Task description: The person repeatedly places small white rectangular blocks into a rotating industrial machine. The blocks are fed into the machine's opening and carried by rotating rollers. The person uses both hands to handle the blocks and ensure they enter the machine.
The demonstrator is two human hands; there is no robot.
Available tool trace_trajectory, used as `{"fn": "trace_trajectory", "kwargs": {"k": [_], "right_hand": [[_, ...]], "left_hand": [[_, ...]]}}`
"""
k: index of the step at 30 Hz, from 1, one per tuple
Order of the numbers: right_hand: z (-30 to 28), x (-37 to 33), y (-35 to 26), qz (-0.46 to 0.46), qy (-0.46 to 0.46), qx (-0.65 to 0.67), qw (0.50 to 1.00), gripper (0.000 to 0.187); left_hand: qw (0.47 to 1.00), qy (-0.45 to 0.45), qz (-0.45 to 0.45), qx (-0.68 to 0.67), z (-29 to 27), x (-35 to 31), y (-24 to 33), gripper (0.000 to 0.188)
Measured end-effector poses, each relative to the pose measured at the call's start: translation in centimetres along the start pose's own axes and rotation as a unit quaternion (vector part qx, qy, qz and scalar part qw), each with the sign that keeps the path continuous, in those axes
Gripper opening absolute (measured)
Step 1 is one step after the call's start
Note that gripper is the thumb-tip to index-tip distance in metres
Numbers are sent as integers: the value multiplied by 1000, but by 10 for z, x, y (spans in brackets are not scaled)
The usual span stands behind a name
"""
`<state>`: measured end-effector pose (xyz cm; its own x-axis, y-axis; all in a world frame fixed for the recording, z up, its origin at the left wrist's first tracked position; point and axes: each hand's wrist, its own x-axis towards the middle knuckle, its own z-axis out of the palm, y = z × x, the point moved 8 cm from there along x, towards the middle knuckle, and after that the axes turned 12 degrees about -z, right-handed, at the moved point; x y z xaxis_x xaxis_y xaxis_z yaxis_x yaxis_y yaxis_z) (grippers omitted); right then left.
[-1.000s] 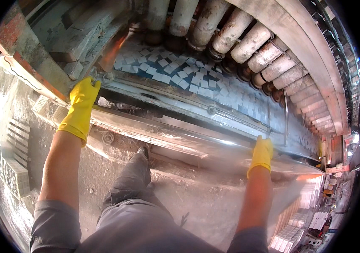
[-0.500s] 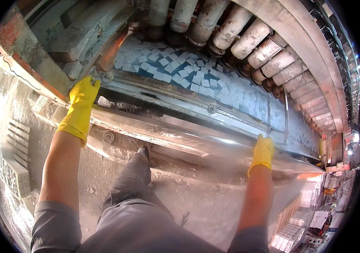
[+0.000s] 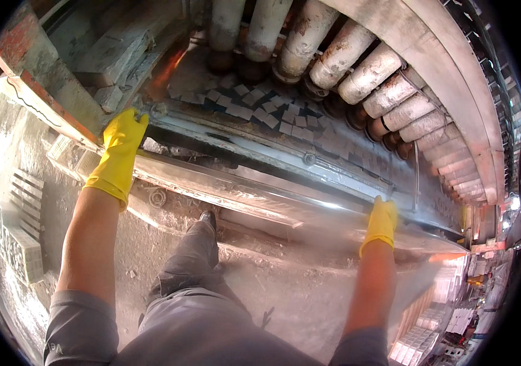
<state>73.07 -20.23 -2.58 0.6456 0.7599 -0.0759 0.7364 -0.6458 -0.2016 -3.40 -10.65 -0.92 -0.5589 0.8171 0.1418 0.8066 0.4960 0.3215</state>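
My left hand [image 3: 121,141], in a long yellow rubber glove, is closed at the left end of a long, wet-looking metal bar [image 3: 254,145]. Farther right along that same edge, my right hand [image 3: 380,223] is closed too, in a matching yellow glove. The fingertips of both hands are partly hidden. Behind the bar is a bed strewn with small pale square pieces [image 3: 272,113], dim and slightly blurred. A round fitting [image 3: 309,159] sits on the bar between my hands.
Several stout, dirt-crusted cylinders [image 3: 297,43] stand in a row under a curved metal beam [image 3: 449,67]. A wider rail [image 3: 236,189] runs before my legs. An orange-edged post [image 3: 47,97] rises at left; slatted crates [image 3: 21,244] stand on the dusty floor, stacked pale goods [image 3: 425,329] at right.
The bed of pale pieces has turned darker and its pattern differs. The cylinders appear slightly shifted and lower. Both of my hands stay nearly where they were on the bar.
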Motion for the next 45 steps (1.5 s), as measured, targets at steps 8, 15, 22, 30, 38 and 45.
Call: {"fn": "trace_trajectory", "kwargs": {"k": [8,15,22,30,38,45], "right_hand": [[7,23,8,21,-3,-10,1000,54],[2,18,-8,18,-5,7,1000,55],[-6,36,-20,14,6,-64,998,56],[5,78,-30,-3,10,-75,997,59],[7,112,-43,2,5,-76,997,59],[12,134,-55,5,0,-89,996,59]], "left_hand": [[1000,-18,-16,17,6,11,10,43],[999,-20,-23,13,2,12,13,44],[1000,-4,-9,8,9,26,26,45],[1000,-20,-23,-1,18,50,50,48],[997,-57,-41,17,28,73,72,46],[999,-35,-29,10,36,92,82,44]]}}
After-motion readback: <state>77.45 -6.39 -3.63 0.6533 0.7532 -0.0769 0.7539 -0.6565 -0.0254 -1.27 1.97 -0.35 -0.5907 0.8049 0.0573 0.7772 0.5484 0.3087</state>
